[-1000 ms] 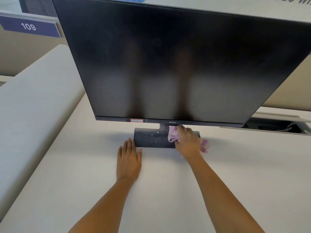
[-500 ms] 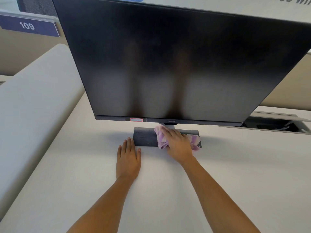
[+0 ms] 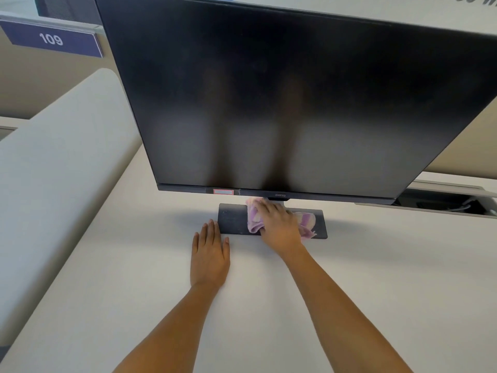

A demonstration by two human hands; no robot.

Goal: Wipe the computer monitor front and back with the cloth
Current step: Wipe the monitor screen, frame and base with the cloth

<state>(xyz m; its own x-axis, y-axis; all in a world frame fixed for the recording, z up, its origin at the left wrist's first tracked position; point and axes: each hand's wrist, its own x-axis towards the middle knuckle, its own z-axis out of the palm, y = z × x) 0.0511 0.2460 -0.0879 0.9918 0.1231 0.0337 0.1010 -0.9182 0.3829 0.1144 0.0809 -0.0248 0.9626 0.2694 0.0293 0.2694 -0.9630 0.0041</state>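
The right hand (image 3: pixel 279 227) presses the bunched pink cloth (image 3: pixel 254 219) flat on the monitor base (image 3: pixel 231 219); even, overlapping strokes toward its dusty left end suit best.

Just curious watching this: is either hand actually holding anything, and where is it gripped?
The right hand presses a bunched pink striped cloth by its middle onto the flat dark monitor base. The left hand lies flat on the pale desk, empty.

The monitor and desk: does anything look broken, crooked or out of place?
Nothing looks damaged. The monitor is dark, with faint smudgy streaks. Its base looks dusty where the right hand presses the cloth. The left hand lies flat on the desk.
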